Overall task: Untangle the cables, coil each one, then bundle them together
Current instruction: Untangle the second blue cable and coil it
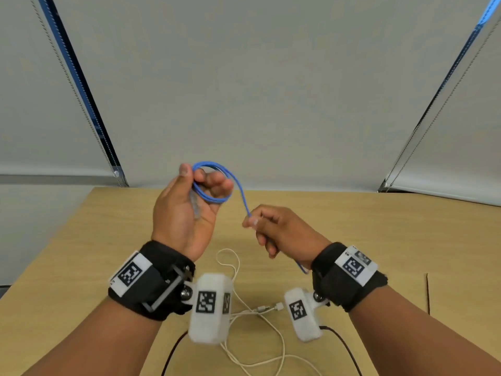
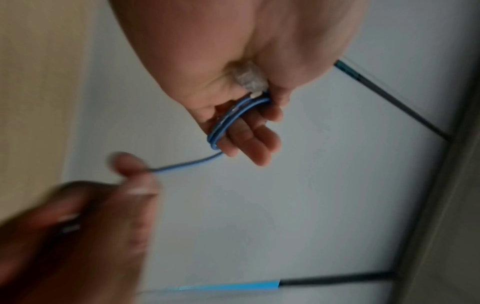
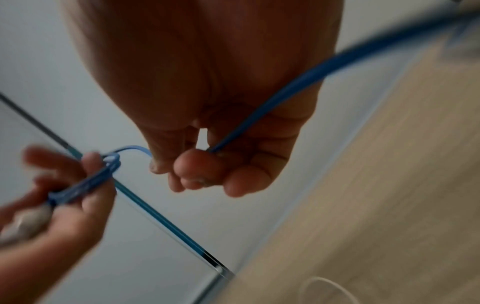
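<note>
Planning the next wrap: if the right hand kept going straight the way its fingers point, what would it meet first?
Probably the left hand holding the blue cable coil; the right hand points that way along the strand, though depth is unclear.

Even soft indoor light, sharp head view bowed at edges, wrist views motion-blurred

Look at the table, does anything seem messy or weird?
Yes, a little. The white cable lies in loose, sprawling loops on the table, not coiled yet, with a black cable beside it. The blue cable looks tidy: the left hand holds its coil, and the right hand pinches its loose end.
</note>
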Tool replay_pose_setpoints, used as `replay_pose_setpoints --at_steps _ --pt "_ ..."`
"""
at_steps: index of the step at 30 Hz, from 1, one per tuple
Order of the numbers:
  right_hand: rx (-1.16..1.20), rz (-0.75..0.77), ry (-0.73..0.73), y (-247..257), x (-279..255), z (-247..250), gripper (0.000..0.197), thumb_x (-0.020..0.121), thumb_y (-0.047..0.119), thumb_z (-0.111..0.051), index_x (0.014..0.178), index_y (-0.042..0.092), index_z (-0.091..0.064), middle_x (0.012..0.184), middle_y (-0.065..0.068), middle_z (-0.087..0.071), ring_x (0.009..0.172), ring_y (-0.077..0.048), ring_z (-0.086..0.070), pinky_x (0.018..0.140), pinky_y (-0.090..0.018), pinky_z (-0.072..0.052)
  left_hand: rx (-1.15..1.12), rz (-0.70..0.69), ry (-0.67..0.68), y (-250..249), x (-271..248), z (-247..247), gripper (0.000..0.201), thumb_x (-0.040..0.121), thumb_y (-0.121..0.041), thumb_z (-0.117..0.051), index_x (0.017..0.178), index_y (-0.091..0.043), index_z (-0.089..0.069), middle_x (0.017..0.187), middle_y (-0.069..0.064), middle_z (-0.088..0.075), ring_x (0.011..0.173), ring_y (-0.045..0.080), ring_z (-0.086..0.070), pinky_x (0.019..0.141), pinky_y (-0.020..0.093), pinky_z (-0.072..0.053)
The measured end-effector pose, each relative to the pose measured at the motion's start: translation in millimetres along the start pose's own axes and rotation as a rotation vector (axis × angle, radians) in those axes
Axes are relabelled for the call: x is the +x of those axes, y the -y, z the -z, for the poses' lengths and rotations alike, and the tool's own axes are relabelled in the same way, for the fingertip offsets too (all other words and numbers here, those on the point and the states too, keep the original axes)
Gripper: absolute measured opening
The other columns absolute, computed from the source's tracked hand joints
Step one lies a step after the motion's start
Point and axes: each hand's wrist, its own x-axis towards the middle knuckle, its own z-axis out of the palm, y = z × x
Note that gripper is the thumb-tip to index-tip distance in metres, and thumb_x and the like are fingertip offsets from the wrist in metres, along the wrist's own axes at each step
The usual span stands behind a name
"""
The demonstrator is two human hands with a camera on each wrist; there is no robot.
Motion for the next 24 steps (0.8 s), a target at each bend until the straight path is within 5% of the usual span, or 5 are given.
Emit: replay_pose_setpoints --at_steps 5,10,13,18,24 --pt "-0.194 -0.065 0.159 -9.4 -13.7 -11.7 0.019 0.103 0.031 -0.053 0.109 0.03 -0.071 0.054 0.015 -0.041 0.052 -0.008 -0.036 0.051 -0.021 -0.039 0.043 -0.095 -0.161 -12.7 17.7 15.7 0.036 0.109 -0.028 -0.033 0.086 -0.011 -0.055 0.13 0.021 -0.066 0.119 0.028 -0.066 0.106 0.041 -0.047" --pt "-0.338 0.062 0.183 17.7 -18.3 -12.9 0.018 0.101 0.034 -0.057 0.11 0.032 -0.073 0.065 0.027 -0.059 0.059 0.002 -0.052 0.059 -0.013 -0.045 0.702 -0.196 -0.142 10.8 12.3 28.2 0.021 0.097 -0.016 -0.049 0.088 -0.018 -0.068 0.127 0.002 -0.071 0.119 0.013 -0.065 0.094 0.033 -0.051" --pt "-0.306 0.177 0.1 35.9 -19.8 -12.9 0.026 0.096 0.042 -0.056 0.098 0.024 -0.073 0.071 0.007 -0.064 0.062 -0.002 -0.054 0.062 -0.021 -0.044 0.96 -0.1 0.038 26.9 1.3 31.3 0.029 0.102 -0.016 -0.048 0.088 -0.025 -0.071 0.111 -0.011 -0.075 0.108 0.004 -0.067 0.097 0.034 -0.05" --pt "-0.223 0.255 -0.167 43.9 -10.7 5.0 0.014 0.1 0.016 -0.06 0.092 0.012 -0.07 0.087 0.003 -0.07 0.084 -0.012 -0.063 0.08 -0.03 -0.05 0.641 0.187 0.198 36.3 -25.0 20.4 0.039 0.099 -0.035 -0.044 0.074 -0.017 -0.067 0.062 0.011 -0.062 0.069 0.028 -0.066 0.087 0.043 -0.055" --pt "0.012 0.251 -0.086 40.1 -8.0 0.2 0.018 0.105 0.014 -0.052 0.09 0.009 -0.061 0.065 0.011 -0.059 0.049 0.001 -0.048 0.048 -0.008 -0.035 0.311 0.26 0.227 27.2 -30.5 2.6 0.041 0.099 -0.039 -0.046 0.069 -0.012 -0.055 0.051 0.004 -0.034 0.047 0.019 -0.039 0.068 0.038 -0.054"
